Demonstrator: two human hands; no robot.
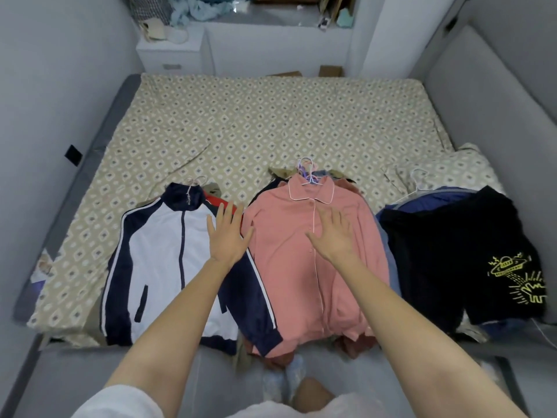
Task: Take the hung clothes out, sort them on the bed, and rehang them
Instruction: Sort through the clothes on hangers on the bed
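Three piles of hung clothes lie along the near edge of the bed (271,116). On the left lies a navy and white zip jacket (159,260) on a hanger. In the middle a pink buttoned shirt (289,267) tops a stack, with purple and white hanger hooks (306,171) at its collar. On the right lie dark garments, the top one black shorts with a yellow print (470,260). My left hand (229,233) is flat with spread fingers over the pink shirt's left sleeve beside the jacket. My right hand (333,233) is spread flat over the pink shirt's chest.
The bed has a beige patterned sheet, bare across its far half. A padded grey headboard (494,116) runs along the right, a wall along the left. A white nightstand (171,52) and a cluttered ledge stand beyond the bed. My feet are on the floor below.
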